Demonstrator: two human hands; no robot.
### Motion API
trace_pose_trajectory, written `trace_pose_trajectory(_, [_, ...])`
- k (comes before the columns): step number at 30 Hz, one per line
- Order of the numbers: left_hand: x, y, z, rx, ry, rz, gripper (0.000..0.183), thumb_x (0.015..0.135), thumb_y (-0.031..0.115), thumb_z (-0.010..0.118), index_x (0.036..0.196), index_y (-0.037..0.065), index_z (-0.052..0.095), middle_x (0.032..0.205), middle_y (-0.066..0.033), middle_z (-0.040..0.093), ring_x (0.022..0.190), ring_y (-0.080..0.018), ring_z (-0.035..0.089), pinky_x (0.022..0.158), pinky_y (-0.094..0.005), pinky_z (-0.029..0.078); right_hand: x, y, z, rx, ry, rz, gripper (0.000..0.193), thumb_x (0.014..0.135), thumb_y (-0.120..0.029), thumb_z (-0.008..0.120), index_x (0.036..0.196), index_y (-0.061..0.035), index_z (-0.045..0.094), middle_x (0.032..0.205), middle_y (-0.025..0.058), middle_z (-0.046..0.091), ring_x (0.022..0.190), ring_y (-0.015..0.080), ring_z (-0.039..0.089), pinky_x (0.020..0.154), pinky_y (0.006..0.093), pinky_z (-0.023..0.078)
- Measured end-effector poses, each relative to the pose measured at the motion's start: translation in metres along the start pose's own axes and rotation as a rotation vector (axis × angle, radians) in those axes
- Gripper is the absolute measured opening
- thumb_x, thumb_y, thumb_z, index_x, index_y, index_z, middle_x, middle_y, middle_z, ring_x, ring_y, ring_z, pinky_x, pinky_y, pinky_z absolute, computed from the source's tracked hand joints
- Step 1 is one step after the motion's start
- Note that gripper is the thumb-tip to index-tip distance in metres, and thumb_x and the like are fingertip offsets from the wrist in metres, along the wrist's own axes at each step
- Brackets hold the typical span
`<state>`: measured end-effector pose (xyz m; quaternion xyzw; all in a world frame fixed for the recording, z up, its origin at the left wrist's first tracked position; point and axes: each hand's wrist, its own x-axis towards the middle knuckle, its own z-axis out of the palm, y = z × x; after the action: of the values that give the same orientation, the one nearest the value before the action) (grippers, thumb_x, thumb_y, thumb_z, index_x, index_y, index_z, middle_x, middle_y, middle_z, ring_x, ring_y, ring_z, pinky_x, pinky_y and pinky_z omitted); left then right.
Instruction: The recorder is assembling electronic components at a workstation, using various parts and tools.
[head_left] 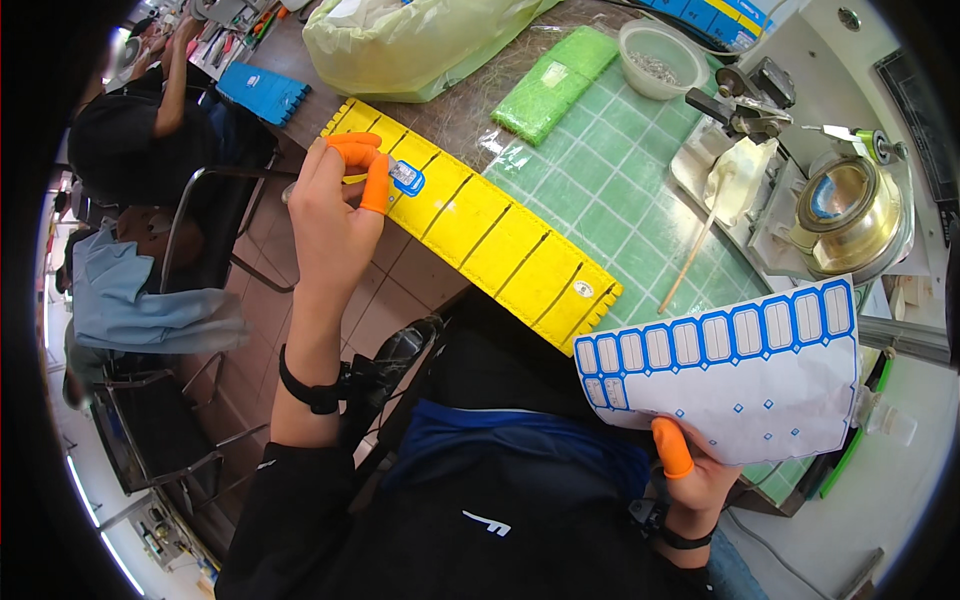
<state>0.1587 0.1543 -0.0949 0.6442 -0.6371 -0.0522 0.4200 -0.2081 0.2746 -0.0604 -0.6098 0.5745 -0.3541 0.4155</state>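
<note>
My left hand (340,195), with orange finger cots on its fingers, is closed in a pinch at the edge of a small blue-bordered label (407,178). The label is over the far left part of a long yellow strip-like pack (480,225) crossed by dark lines. Whether the label touches the pack I cannot tell. A white sheet of blue-bordered labels (735,385) is gripped at its lower edge by my right hand (700,480), the orange-capped thumb in front and the other fingers hidden behind. Some label places on the sheet are bare.
A green pack (555,85) and a bowl of small bits (658,62) are on the green-tiled mat (610,200). Behind are a pale yellow bag (400,50) and a blue pack (262,92). A metal machine (845,215) stands right; another person (140,140) sits at far left.
</note>
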Motion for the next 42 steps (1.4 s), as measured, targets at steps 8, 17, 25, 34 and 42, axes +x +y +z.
trace_pose_trajectory(8, [0.000,-0.001,0.002,-0.013,0.034,0.012,0.011,0.089,-0.004,0.067,0.095,-0.006,0.059,0.109,-0.0162,0.062,0.086,-0.0240,0.070,0.067,-0.0302,0.063,0.003,0.003,-0.001,-0.106,-0.007,-0.100,0.022,0.078,0.001,0.079,0.101,-0.0003,0.078,0.103,0.0136,0.074,0.096,0.0229,0.069,0.090,0.0324,0.052])
trace_pose_trajectory(17, [-0.002,0.007,0.008,0.155,0.037,0.158,0.010,0.086,-0.006,0.068,0.093,-0.005,0.060,0.104,-0.0154,0.062,0.088,-0.0268,0.069,0.071,-0.0321,0.062,0.002,0.002,0.000,-0.077,0.008,-0.069,0.021,0.078,0.002,0.079,0.099,-0.0008,0.078,0.101,0.0127,0.074,0.096,0.0225,0.069,0.090,0.0320,0.051])
trace_pose_trajectory(25, [-0.004,0.007,0.005,0.176,-0.059,0.149,0.009,0.086,-0.005,0.068,0.093,-0.006,0.062,0.106,-0.0151,0.063,0.092,-0.0250,0.069,0.077,-0.0312,0.062,0.002,0.000,0.002,-0.065,0.031,-0.043,0.020,0.078,0.000,0.079,0.098,-0.0016,0.079,0.099,0.0108,0.075,0.095,0.0217,0.069,0.092,0.0325,0.050])
trace_pose_trajectory(34, [0.003,-0.005,0.002,-0.026,0.050,-0.021,0.011,0.094,0.000,0.064,0.103,-0.004,0.059,0.107,-0.0122,0.065,0.085,-0.0177,0.071,0.070,-0.0265,0.059,0.005,-0.002,0.001,-0.094,0.011,-0.075,0.020,0.078,-0.002,0.079,0.098,-0.0018,0.079,0.100,0.0116,0.075,0.096,0.0223,0.069,0.093,0.0329,0.050])
trace_pose_trajectory(42, [0.009,-0.011,-0.020,0.139,0.087,0.092,0.016,0.090,-0.001,0.068,0.106,-0.003,0.064,0.102,-0.0108,0.067,0.087,-0.0157,0.070,0.072,-0.0265,0.059,0.005,0.000,-0.001,-0.123,-0.005,-0.083,0.019,0.079,-0.002,0.078,0.098,-0.0024,0.079,0.100,0.0106,0.076,0.096,0.0224,0.069,0.094,0.0331,0.049])
